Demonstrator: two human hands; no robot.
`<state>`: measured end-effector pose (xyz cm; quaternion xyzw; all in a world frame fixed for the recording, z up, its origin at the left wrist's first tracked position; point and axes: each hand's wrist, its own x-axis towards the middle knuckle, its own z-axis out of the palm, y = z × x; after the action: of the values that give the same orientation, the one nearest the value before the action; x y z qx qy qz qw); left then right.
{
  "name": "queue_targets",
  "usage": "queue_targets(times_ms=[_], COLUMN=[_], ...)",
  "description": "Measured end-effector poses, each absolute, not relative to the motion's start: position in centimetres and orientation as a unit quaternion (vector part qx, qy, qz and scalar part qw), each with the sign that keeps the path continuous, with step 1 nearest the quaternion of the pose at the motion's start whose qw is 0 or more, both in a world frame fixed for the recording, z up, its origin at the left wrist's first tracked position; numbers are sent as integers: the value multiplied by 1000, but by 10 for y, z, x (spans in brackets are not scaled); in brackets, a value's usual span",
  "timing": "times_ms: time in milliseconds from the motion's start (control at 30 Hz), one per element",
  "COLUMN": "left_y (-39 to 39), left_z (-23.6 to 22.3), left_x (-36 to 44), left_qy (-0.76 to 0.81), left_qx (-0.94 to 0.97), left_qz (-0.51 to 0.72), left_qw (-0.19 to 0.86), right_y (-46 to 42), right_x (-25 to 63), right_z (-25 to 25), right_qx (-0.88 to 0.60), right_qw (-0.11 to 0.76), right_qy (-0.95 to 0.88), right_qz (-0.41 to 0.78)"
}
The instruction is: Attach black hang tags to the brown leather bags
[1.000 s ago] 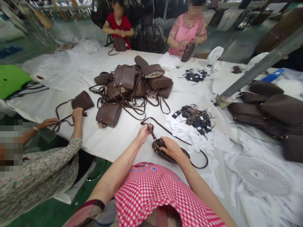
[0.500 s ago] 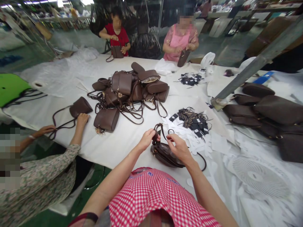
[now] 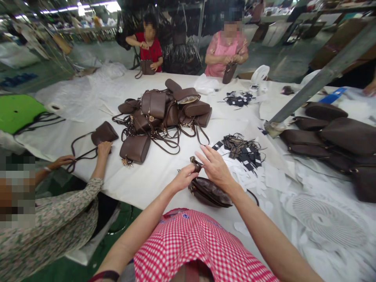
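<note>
The white-covered table [image 3: 160, 172] spans the frame. Items on its surface are located as follows. Centre: a heap of brown bags [image 3: 154, 105], straps trailing; one separate bag [image 3: 133, 148] lies just below it. Left: a single brown bag [image 3: 103, 133] with a looped strap. Upper left: crumpled clear plastic [image 3: 79, 88]. Lower centre: a dark brown handbag [image 3: 210, 192]. Right of centre: black tags [image 3: 248, 152], adjoining white cut pieces [image 3: 245, 178]. Upper right of centre: a second tag cluster [image 3: 238, 98]. Lower right: a round white grille [image 3: 326, 219] among white sheets [image 3: 311, 180].
</note>
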<state>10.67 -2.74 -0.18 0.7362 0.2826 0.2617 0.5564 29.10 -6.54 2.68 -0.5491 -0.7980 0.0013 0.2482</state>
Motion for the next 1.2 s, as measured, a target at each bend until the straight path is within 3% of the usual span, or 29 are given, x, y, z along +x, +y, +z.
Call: queue_targets(times_ms=[133, 267, 367, 467, 633, 733, 900, 1033, 1200], left_y=[-37, -37, -32, -28, -26, -28, -36, -24, 19], left_z=[1, -6, -16, -33, -46, -22, 34, 36, 18], left_x=[106, 100, 95, 90, 82, 91, 136, 145, 93], left_qy=[236, 334, 400, 381, 392, 346, 242, 325, 357], left_qx=[850, 852, 795, 752, 771, 800, 767, 566, 207], left_qz=[245, 243, 247, 196, 164, 158, 192, 317, 482], left_qw=[402, 322, 383, 502, 474, 464, 563, 688, 773], right_y=[-44, -49, -64, -78, -95, -100, -94, -94, -129], right_x=[302, 328, 351, 373, 390, 380, 355, 363, 390], right_z=[36, 44, 64, 90, 116, 121, 131, 116, 43], right_qx=[-422, -484, -525, -528, -522, -538, -533, -559, -599], right_qw=[129, 127, 193, 303, 430, 427, 401, 376, 267], right_qy=[-893, -817, -679, -579, -481, -493, -556, -614, -694], right_qz=[89, 289, 475, 543, 558, 534, 497, 410, 297])
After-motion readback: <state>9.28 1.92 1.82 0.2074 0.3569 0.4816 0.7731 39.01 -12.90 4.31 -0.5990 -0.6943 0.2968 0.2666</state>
